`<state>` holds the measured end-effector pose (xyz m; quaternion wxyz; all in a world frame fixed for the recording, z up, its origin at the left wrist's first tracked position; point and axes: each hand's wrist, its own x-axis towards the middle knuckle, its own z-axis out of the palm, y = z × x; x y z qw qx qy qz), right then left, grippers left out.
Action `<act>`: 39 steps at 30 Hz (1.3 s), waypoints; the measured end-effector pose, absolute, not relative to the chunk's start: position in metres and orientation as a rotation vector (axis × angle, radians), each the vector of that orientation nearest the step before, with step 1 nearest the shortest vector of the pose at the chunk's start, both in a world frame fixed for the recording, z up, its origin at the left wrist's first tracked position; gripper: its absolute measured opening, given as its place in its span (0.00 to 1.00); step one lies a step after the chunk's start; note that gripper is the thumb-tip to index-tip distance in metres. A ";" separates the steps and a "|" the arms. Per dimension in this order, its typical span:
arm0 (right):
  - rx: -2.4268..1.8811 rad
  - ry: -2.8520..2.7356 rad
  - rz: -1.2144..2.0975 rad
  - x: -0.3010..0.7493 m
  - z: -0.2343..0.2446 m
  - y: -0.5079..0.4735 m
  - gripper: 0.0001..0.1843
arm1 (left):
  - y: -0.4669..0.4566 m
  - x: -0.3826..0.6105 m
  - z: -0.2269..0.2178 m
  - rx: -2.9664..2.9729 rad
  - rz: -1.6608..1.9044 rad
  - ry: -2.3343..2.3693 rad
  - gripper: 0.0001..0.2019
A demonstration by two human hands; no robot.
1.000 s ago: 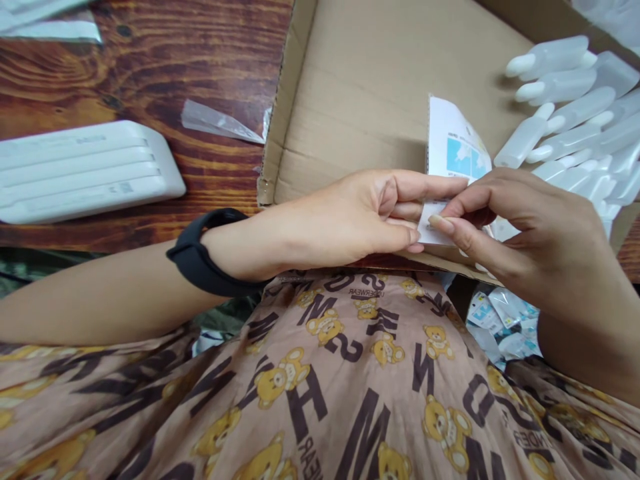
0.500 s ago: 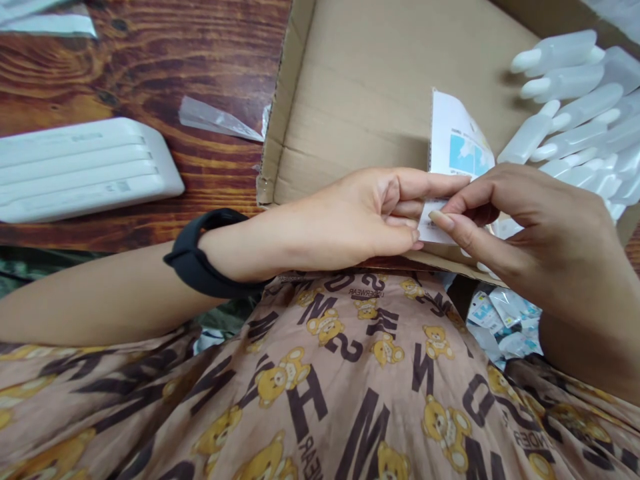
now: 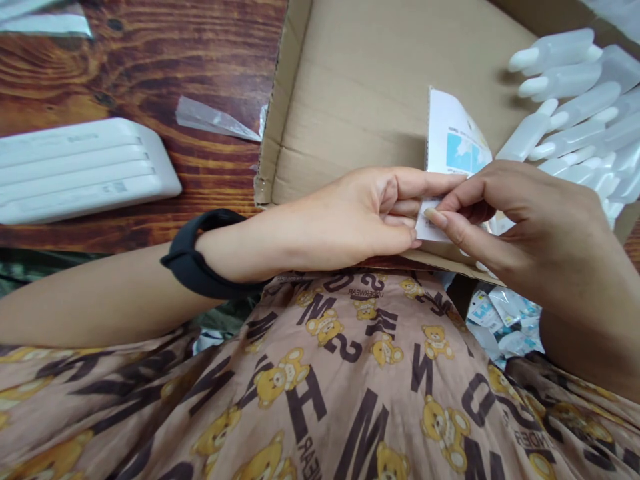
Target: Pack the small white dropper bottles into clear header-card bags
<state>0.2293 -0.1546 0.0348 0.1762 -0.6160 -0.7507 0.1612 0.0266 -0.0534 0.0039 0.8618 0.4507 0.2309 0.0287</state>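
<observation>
Over the near edge of a cardboard box [image 3: 350,87], both hands meet at a white printed card [image 3: 443,127] with blue pictures on it. The card stands bent, one part upright and a lower flap turned toward me. My left hand [image 3: 360,213] reaches in from the left, its fingers behind the card and its thumb at the flap's left edge. My right hand [image 3: 520,213] pinches the flap between thumb and forefinger. Several translucent white bottles with rounded white tips [image 3: 565,80] lie in the box's right side, near my right hand.
A white ribbed plastic device [image 3: 85,170] rests on the wooden table [image 3: 150,60] at left. A clear plastic strip [image 3: 215,119] lies beside the box. Below the box, by my right forearm, are several small packets with blue print [image 3: 500,317].
Almost nothing differs. The whole view has shifted slightly, and both hands keep the same hold on the card.
</observation>
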 end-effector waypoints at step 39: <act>-1.794 -2.137 0.511 0.227 0.034 -0.149 0.06 | -0.058 0.035 0.004 0.970 0.110 0.621 0.23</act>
